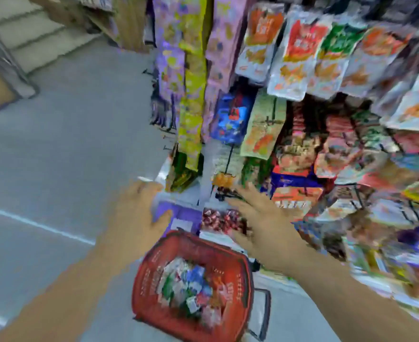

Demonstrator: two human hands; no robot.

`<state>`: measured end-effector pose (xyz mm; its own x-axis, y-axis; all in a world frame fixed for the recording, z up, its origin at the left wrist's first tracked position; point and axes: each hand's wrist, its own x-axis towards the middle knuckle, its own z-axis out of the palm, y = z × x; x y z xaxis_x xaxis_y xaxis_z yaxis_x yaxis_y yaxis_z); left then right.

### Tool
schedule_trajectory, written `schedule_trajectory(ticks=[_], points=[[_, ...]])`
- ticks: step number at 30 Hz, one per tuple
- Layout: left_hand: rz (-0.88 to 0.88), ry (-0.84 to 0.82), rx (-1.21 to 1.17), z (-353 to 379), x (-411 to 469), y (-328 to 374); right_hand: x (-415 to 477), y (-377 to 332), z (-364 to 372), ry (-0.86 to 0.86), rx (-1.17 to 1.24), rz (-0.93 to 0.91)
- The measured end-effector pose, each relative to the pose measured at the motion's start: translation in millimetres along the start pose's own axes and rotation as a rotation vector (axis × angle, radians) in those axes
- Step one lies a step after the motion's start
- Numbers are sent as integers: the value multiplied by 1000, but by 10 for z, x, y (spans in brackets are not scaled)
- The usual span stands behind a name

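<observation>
At lower centre of the frame: one red basket [143, 277], standing on the grey floor [67, 149], its black handle folded down at the right side. Contents: mixed packets [188, 285], white, blue and green (print too blurred to read).

Above the basket, left of centre: left grip [134, 213], back of the hand to the camera, thumb lying against the edge of a purple packet [178, 214]. Motion blur hides the fingertips, so I cannot tell whether it has hold of anything.

Right of centre: right grip [265, 223], fingers spread wide and straight, holding nothing. Its fingertips are near a black hook [224, 193] low on the display.

Between the two grips: one dark red packet [218, 218], just beside the purple one, touched by neither hand as far as the blur allows.

Upper right of the frame: display rack of hanging snack packets [299, 53], red, green and orange on white, in overlapping rows.

Upper left: concrete steps [30, 33]. Left edge, lower down: a white line [35, 224] painted across the floor.
</observation>
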<state>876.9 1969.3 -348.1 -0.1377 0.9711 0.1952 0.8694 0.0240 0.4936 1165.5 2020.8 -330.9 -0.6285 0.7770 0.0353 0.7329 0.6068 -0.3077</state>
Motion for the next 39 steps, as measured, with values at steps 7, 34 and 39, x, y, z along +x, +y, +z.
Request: schedule_trajectory(ticks=[7,34,39], points=[[-319,-346,175,1499,-884,-896,59,461,2019,-387,-25,70],[-571,-1108,447,6534,-1650,-2910,-120,2387,7357,-801,146,627],[-581,-1147,398,6791,-1496,-3218,-68,2355,7531,-684,-35,547]])
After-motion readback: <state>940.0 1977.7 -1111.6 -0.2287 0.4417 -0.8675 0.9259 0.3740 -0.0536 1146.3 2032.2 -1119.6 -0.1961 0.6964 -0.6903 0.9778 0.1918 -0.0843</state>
